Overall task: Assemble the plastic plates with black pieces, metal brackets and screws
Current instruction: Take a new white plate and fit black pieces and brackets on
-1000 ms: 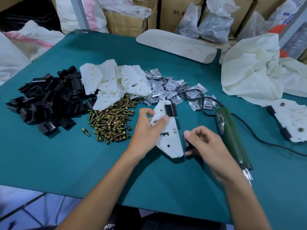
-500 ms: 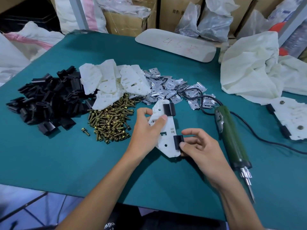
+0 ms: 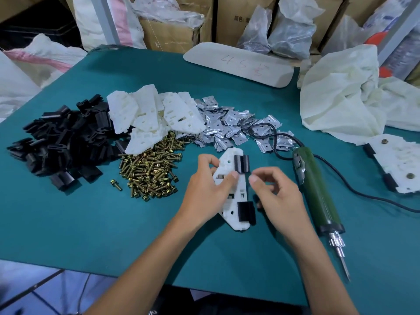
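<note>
Left grip (image 3: 204, 189) on the plastic plate (image 3: 239, 192), right grip (image 3: 279, 196) loose beside it.
We see the left thumb and fingers clasp the plastic plate on the green surface (image 3: 91, 223) — two black pieces (image 3: 241, 164) sit on its right edge — while the right grip hovers just beside it, fingers loosely curled, holding nothing.

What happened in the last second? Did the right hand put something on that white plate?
Yes. The right hand slid a second black piece onto the near right edge of the plastic plate, then let go and lifted off, its fingers loose and holding nothing. The left hand still grips the plate; the first black piece, the screw pile and the screwdriver stayed put.
</note>
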